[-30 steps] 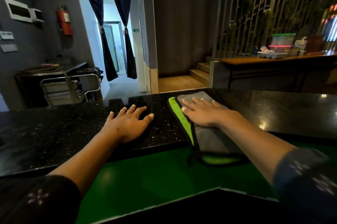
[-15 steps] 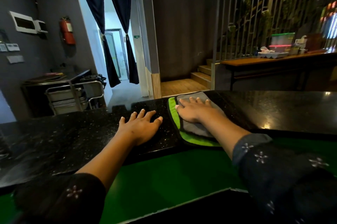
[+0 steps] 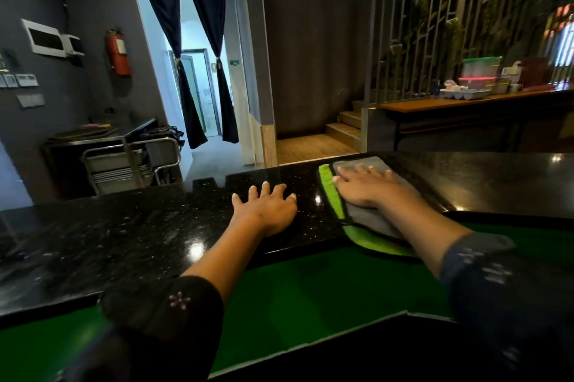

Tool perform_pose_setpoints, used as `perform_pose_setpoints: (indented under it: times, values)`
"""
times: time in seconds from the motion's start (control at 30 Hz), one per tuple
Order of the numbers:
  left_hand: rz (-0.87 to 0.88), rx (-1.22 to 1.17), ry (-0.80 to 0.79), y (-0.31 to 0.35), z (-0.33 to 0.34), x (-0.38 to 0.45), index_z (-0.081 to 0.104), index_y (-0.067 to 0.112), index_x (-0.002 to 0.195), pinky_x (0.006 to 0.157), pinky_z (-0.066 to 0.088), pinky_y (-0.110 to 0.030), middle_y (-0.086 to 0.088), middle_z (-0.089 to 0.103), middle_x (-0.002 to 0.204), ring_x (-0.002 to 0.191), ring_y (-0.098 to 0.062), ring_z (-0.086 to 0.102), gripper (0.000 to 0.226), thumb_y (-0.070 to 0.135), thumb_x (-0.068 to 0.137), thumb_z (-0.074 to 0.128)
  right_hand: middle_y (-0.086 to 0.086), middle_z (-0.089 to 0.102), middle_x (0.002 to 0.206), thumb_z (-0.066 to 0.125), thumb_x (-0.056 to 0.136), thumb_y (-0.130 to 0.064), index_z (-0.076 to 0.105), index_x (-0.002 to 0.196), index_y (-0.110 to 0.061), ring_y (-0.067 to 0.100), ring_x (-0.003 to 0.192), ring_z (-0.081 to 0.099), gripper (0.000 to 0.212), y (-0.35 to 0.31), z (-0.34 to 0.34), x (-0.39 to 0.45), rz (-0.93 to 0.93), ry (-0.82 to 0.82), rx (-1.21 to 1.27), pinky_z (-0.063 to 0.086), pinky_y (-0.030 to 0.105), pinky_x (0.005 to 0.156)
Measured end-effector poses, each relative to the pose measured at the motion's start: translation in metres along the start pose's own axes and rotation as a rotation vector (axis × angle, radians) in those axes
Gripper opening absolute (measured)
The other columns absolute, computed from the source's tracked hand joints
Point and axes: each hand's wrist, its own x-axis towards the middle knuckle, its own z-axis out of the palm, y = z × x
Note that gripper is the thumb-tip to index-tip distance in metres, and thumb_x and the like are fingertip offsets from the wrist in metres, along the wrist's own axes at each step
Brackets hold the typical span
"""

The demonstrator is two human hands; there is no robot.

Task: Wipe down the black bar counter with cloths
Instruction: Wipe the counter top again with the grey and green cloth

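The black speckled bar counter (image 3: 124, 232) runs across the view from left to right. A grey cloth with a bright green border (image 3: 366, 217) lies flat on it at the right, its near end hanging over the counter's front edge. My right hand (image 3: 363, 186) presses flat on the cloth with fingers spread, pointing toward the far edge. My left hand (image 3: 267, 207) rests palm down on the bare counter just left of the cloth, fingers apart, holding nothing.
A green surface (image 3: 310, 294) sits below the counter's near edge. Beyond the counter stand a metal cart (image 3: 130, 161), a curtained doorway (image 3: 195, 96), wooden steps (image 3: 341, 127) and a wooden table (image 3: 466, 105) with stacked containers (image 3: 478, 74). A red fire extinguisher (image 3: 118, 52) hangs on the left wall.
My right hand has pushed the cloth away from me toward the counter's far edge, so less of it hangs over the front. My left hand has stayed flat on the counter.
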Motion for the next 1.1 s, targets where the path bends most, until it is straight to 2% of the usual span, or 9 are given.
perform_pose_setpoints:
  times: [0.1,0.23,0.33,0.47,0.6,0.73,0.87,1.0,1.1]
  values:
    - [0.021,-0.211,0.014,-0.001,-0.006,0.0,0.018,0.026,0.152,0.115,-0.002,-0.055,-0.005,0.02,0.159,0.147,-0.029,0.011,0.06,0.049,0.097,0.028,0.008,0.004,0.165,0.014,0.099,-0.057,0.011,0.156,-0.035,0.032,0.151,0.003,0.061,-0.05,0.003,-0.017,-0.076,-0.025,0.009,-0.001,0.058,0.118]
    - [0.139,-0.686,0.086,-0.028,-0.038,-0.027,0.037,0.018,0.143,0.107,0.036,-0.038,-0.004,0.049,0.137,0.122,-0.017,0.048,0.051,0.039,0.097,0.047,-0.001,0.007,0.165,0.014,0.1,-0.059,0.012,0.154,-0.042,0.023,0.151,0.005,0.057,-0.066,0.015,-0.078,-0.339,-0.018,0.013,-0.001,0.051,0.118]
    - [0.109,-0.461,0.103,-0.094,-0.061,-0.058,0.038,0.024,0.142,0.103,0.04,-0.035,-0.001,0.05,0.138,0.119,-0.017,0.052,0.055,0.048,0.094,0.049,-0.01,0.006,0.164,0.014,0.099,-0.06,0.012,0.152,-0.049,0.017,0.151,0.005,0.054,-0.039,0.012,-0.099,-0.349,-0.027,0.02,0.002,0.047,0.118]
    - [-0.086,-0.018,0.117,-0.192,-0.072,-0.115,0.035,0.025,0.146,0.114,0.024,-0.05,-0.004,0.04,0.15,0.137,-0.023,0.038,0.066,0.06,0.09,0.041,-0.005,0.004,0.165,0.014,0.1,-0.06,0.013,0.153,-0.047,0.022,0.151,0.005,0.055,-0.046,0.005,-0.078,-0.169,-0.041,0.007,0.001,0.051,0.117]
    - [-0.167,-0.001,0.129,-0.228,-0.078,-0.149,0.034,0.025,0.147,0.117,0.013,-0.052,-0.004,0.03,0.155,0.143,-0.022,0.026,0.07,0.064,0.089,0.033,0.004,0.003,0.165,0.014,0.099,-0.06,0.011,0.155,-0.038,0.029,0.151,0.004,0.06,-0.103,0.011,-0.066,-0.106,-0.026,-0.001,0.0,0.056,0.118]
    - [-0.151,0.048,0.122,-0.227,-0.075,-0.152,0.033,0.029,0.147,0.118,0.011,-0.049,-0.003,0.023,0.158,0.146,-0.019,0.019,0.07,0.067,0.088,0.03,-0.001,0.002,0.165,0.011,0.099,-0.061,0.009,0.154,-0.042,0.025,0.151,0.003,0.059,-0.163,0.027,-0.105,-0.349,-0.042,-0.016,-0.001,0.053,0.118]
    - [-0.138,0.014,0.081,-0.243,-0.087,-0.165,0.033,0.031,0.148,0.118,0.012,-0.044,0.0,0.022,0.158,0.145,-0.02,0.021,0.081,0.077,0.081,0.032,-0.013,0.004,0.164,0.011,0.098,-0.062,0.008,0.151,-0.052,0.015,0.151,0.004,0.054,-0.148,0.03,-0.128,-0.534,-0.063,-0.014,0.001,0.047,0.118]
    - [-0.227,0.128,0.051,-0.285,-0.096,-0.181,0.023,0.038,0.149,0.117,0.003,-0.051,0.003,0.015,0.16,0.147,-0.017,0.011,0.112,0.096,0.054,0.008,-0.011,0.004,0.164,0.012,0.099,-0.059,0.01,0.15,-0.051,0.015,0.151,0.003,0.052,-0.129,0.018,-0.1,-0.381,-0.106,-0.002,0.001,0.048,0.118]
    - [-0.252,0.155,0.064,-0.297,-0.088,-0.178,0.017,0.044,0.149,0.117,0.003,-0.052,0.007,0.01,0.16,0.147,-0.017,0.008,0.101,0.094,0.062,0.002,-0.006,0.002,0.165,0.011,0.1,-0.06,0.01,0.153,-0.047,0.021,0.151,0.001,0.055,-0.153,0.021,-0.072,-0.281,-0.088,-0.02,-0.001,0.051,0.118]
